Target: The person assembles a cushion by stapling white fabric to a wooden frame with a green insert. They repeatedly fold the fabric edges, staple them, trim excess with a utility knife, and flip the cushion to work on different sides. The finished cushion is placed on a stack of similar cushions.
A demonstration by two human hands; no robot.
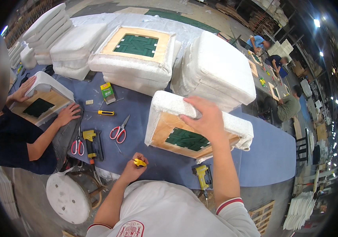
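Observation:
My right hand [208, 118] grips the upper edge of a white padded seat cushion [161, 130], which stands tilted on the blue table. Its wooden underside, with a square of woven green webbing [186, 139], faces me. Near the table's front edge, my left hand [133, 170] is closed around the yellow handle of a screwdriver [139, 162]; its thin shaft seems to point away to the left. A yellow-and-black staple gun [203, 176] lies beside my right forearm. Red-handled scissors [118, 132] lie partly open left of the cushion.
At left a co-worker's hands [68, 113] rest by another cushion [54, 102]. Nearby are a second staple gun [91, 144], scissors [77, 146], another screwdriver [105, 113] and a green box [107, 93]. Stacked cushions [220, 67] line the far side; a round stool [67, 197] stands below.

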